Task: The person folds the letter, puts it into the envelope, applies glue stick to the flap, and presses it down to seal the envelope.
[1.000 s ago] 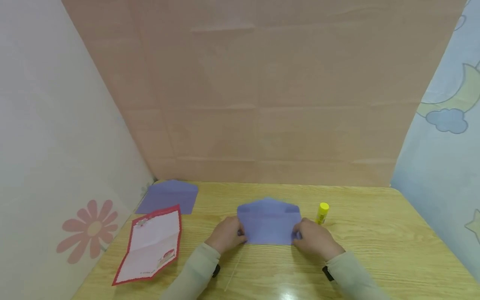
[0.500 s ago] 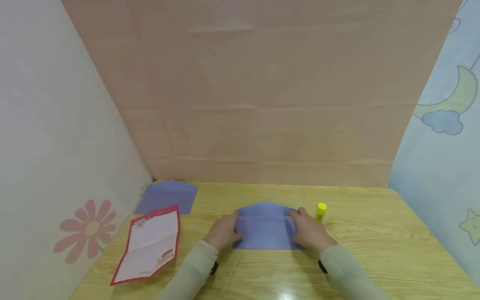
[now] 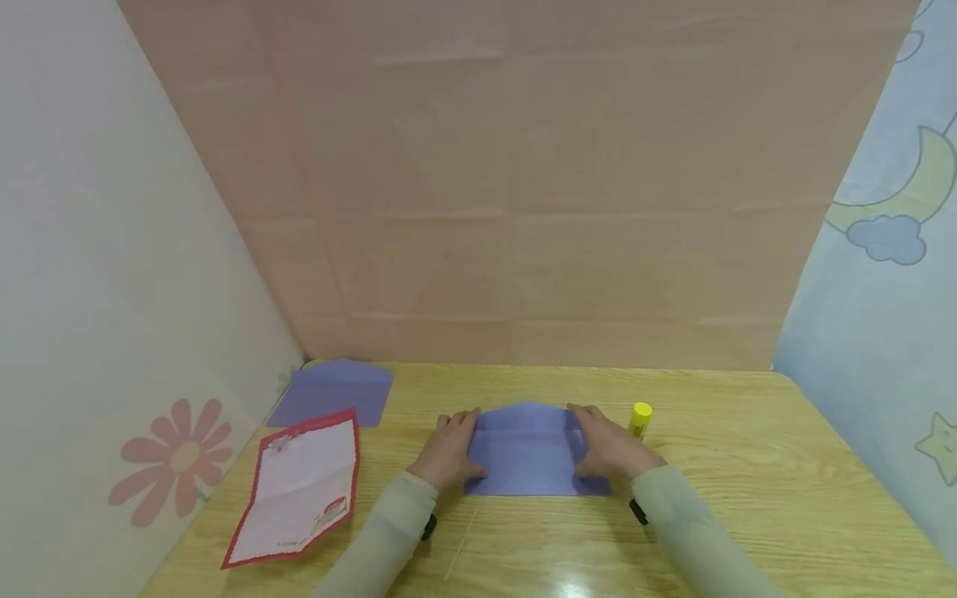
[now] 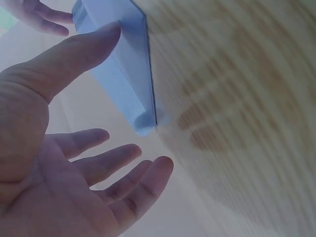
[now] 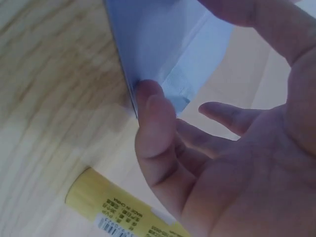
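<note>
A purple envelope [image 3: 523,461] lies centred on the table [image 3: 755,465], unfolded flap [image 3: 526,413] pointing away; left hand [image 3: 447,453] and right hand [image 3: 611,448], spread wide, touch its sides, apparently steadying it; yellow glue stick [image 3: 640,414] stands near, seemingly for easy reach

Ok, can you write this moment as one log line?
purple envelope: flap open; left hand: at its left edge; right hand: at its right edge; glue stick: beside right hand; red-edged card: unfolded
</note>
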`<state>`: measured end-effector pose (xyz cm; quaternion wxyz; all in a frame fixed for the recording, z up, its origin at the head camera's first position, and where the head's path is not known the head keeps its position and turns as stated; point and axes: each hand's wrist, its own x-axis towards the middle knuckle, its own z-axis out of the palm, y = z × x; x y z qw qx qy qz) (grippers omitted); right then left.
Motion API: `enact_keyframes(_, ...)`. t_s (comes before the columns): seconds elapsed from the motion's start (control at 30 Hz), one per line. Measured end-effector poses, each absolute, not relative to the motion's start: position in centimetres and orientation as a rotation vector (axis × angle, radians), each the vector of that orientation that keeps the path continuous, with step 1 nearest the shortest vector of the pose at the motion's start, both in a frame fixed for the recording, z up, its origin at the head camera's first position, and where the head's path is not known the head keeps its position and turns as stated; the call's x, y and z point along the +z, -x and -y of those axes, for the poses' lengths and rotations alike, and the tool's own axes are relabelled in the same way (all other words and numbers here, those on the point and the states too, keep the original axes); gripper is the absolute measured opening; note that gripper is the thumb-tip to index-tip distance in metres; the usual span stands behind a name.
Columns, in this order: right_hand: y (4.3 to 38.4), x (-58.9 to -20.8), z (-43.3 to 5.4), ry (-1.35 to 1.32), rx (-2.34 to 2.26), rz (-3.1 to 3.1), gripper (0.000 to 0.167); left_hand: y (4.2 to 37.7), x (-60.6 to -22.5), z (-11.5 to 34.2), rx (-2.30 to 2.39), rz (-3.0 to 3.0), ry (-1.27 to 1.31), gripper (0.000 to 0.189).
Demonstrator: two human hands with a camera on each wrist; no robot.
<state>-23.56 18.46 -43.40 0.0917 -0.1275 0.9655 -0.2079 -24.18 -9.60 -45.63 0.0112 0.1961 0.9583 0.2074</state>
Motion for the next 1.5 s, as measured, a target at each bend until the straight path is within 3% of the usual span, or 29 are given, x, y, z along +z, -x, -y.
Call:
enact_keyframes(0.33, 23.2, -43.4, -18.1, 0.35, -0.577, -2.906, 0.095, 24.2, -45.8, 9.3, 0.677, -2.977, -0.614, 0.101)
enact_keyframes(0.63, 22.9, -43.7, -17.9, 0.351, -0.491, -2.961, 0.074, 23.6, -45.4, 8.7, 0.587, -3.046, -0.609, 0.097)
enact_keyframes(0.73, 22.6, -43.7, -17.9, 0.356, -0.477, -2.947, 0.062, 23.4, -45.5, 8.6, 0.543, -3.073, -0.624, 0.088)
enact_keyframes(0.83, 22.3, -43.7, -18.0, 0.384, -0.493, -2.934, 0.052, 23.1, -45.8, 8.5, 0.495, -3.082, -0.649, 0.066)
enact_keyframes(0.93, 21.9, -43.8, -17.9, 0.426, -0.526, -2.936, 0.047, 22.7, -46.0, 8.5, 0.451, -3.083, -0.686, 0.041)
enact_keyframes(1.03, 21.4, -43.9, -17.3, 0.46, -0.548, -2.945, 0.046, 22.1, -46.1, 8.2, 0.412, -3.089, -0.713, 0.028)
enact_keyframes(1.33, 20.3, -44.5, -13.5, 0.611, -0.495, -2.97, 0.042, 20.6, -45.4, 5.2, 0.311, -3.061, -0.827, 0.034)
enact_keyframes(1.5, 20.0, -44.7, -13.3, 0.576, -0.452, -3.001, 0.043, 20.4, -45.7, 4.8, 0.298, -3.114, -0.757, 0.033)
